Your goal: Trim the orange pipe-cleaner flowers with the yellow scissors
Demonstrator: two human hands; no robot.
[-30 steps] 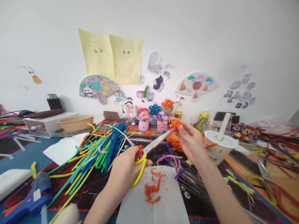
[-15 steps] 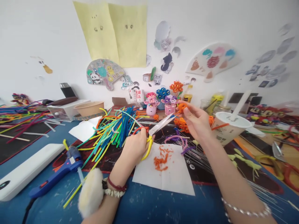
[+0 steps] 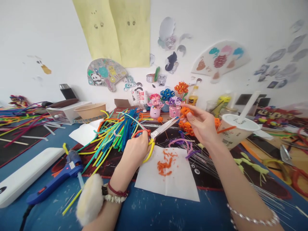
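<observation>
My left hand point(image 3: 137, 147) is closed round the handles of a pair of scissors point(image 3: 163, 128), one yellow and one red. The blades point up and right, nearly together, with their tips close to my right hand point(image 3: 201, 123). Between the thumb and fingers of that hand is a small orange pipe-cleaner flower point(image 3: 186, 111). Whether the blades touch it I cannot tell. Below the scissors lies a white paper sheet point(image 3: 149, 179) with orange fuzzy clippings point(image 3: 165, 166) on it. More orange pipe-cleaner flowers point(image 3: 187, 128) sit just behind my right hand.
A bundle of coloured pipe cleaners point(image 3: 127, 128) lies left of the scissors. A blue glue gun point(image 3: 57, 176) and a white oblong device point(image 3: 31, 175) rest at far left. A lidded cup with a straw point(image 3: 237, 128) stands beside my right forearm. Potted pipe-cleaner flowers point(image 3: 155, 107) stand behind.
The scissor blades have come closer together. My left hand has shifted slightly left, and the whole view has moved a little. The orange flower stays in my right hand.
</observation>
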